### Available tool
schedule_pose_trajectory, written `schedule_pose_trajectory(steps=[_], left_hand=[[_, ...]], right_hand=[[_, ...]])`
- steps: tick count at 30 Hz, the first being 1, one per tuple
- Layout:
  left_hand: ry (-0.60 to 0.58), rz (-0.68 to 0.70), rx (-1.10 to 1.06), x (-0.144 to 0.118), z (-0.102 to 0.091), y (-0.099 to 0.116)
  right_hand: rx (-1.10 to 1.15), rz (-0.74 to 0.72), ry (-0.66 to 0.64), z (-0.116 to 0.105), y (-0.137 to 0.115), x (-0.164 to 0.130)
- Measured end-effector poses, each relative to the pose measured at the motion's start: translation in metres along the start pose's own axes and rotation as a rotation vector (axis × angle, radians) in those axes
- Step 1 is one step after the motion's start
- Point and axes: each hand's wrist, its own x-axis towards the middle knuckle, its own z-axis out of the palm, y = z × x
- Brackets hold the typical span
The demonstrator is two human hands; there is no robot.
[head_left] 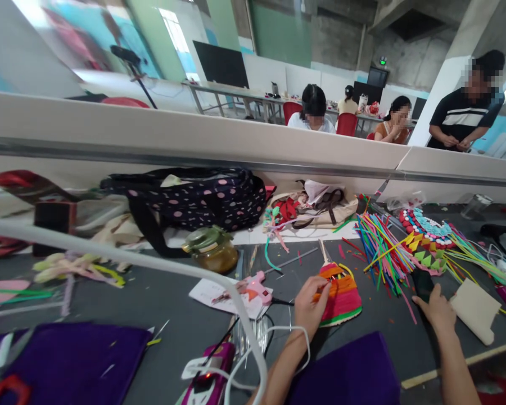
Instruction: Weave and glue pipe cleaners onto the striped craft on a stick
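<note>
My left hand (310, 306) is at the left side of a colourful craft piece (341, 301), banded in orange, pink and green chenille stems. Its thumb and fingertips are pinched together at the orange band, where dark gaps and a yellow edge show. To the right, my right hand (441, 315) has its thumb and fingers around a black object (423, 285), whose kind I cannot make out. Beyond it lies a spread bundle of coloured chenille stems (383, 253). A pink glue gun (257, 289) rests on white paper left of the craft piece.
A white cable (172, 261) arches across the left foreground. At the back, a patterned bag (194, 199), a glass jar (213, 253) and a beige cloth bag (329, 208) stand along the partition (236, 140). Purple cloth (80, 360), red-handled scissors (8, 388) and beige card (476, 309) lie nearer. People are beyond.
</note>
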Motion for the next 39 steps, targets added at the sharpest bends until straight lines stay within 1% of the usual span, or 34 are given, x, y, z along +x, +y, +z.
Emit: schedule_pose_trajectory(steps=[3, 5, 7, 8, 9, 11, 12, 13, 14, 16, 18, 19, 23, 25, 27, 30, 32, 34, 36, 39], left_hand=[[-0.013, 0.008, 0.008, 0.0, -0.002, 0.001], [-0.02, 0.014, 0.012, -0.001, -0.003, 0.001], [-0.025, 0.018, 0.012, -0.002, -0.004, 0.001], [-0.029, 0.017, 0.012, -0.003, -0.004, 0.001], [-0.034, 0.015, 0.011, -0.003, -0.005, 0.001], [-0.045, 0.006, 0.003, -0.003, -0.005, 0.002], [-0.047, 0.002, -0.003, -0.003, -0.005, 0.002], [-0.047, -0.001, -0.009, -0.002, -0.005, 0.002], [-0.043, -0.005, -0.014, -0.002, -0.005, 0.002], [-0.035, -0.013, -0.02, -0.001, -0.004, 0.002], [-0.037, -0.014, -0.021, 0.0, -0.003, 0.002], [-0.04, -0.013, -0.02, -0.001, -0.003, 0.002], [-0.062, -0.011, -0.019, -0.003, -0.005, 0.001], [-0.068, -0.023, -0.012, -0.005, -0.007, 0.0], [-0.055, -0.037, -0.007, -0.007, -0.009, -0.002], [-0.03, -0.048, -0.008, -0.008, -0.011, -0.004], [-0.023, -0.048, -0.004, -0.009, -0.012, -0.003], [-0.022, -0.041, 0.002, -0.011, -0.013, -0.003], [-0.037, -0.021, 0.008, -0.014, -0.014, -0.002], [-0.05, 0.012, 0.02, -0.02, -0.016, -0.005]], right_hand=[[0.022, 0.003, -0.045, 0.005, -0.002, 0.004], [0.08, 0.022, -0.073, 0.004, 0.002, 0.01], [0.193, 0.06, -0.101, -0.002, 0.009, 0.015], [0.283, 0.097, -0.111, -0.006, 0.013, 0.015], [0.41, 0.137, -0.121, -0.012, 0.016, 0.013], [0.768, 0.211, -0.168, -0.024, 0.017, 0.001], [0.999, 0.202, -0.219, -0.03, 0.015, -0.008], [1.223, 0.181, -0.298, -0.036, 0.011, -0.018], [1.397, 0.151, -0.4, -0.041, 0.004, -0.03], [1.669, 0.097, -0.552, -0.048, -0.018, -0.053], [1.889, 0.032, -0.668, -0.052, -0.048, -0.074], [1.95, 0.014, -0.743, -0.053, -0.065, -0.083], [2.031, -0.134, -1.023, -0.055, -0.133, -0.107], [2.089, -0.18, -1.08, -0.058, -0.159, -0.113], [2.13, -0.186, -1.146, -0.063, -0.177, -0.115], [2.157, -0.191, -1.231, -0.075, -0.191, -0.109], [2.17, -0.222, -1.24, -0.084, -0.197, -0.101], [2.172, -0.271, -1.212, -0.093, -0.202, -0.094], [2.152, -0.314, -1.16, -0.1, -0.207, -0.087], [2.127, -0.342, -1.046, -0.106, -0.213, -0.079]])
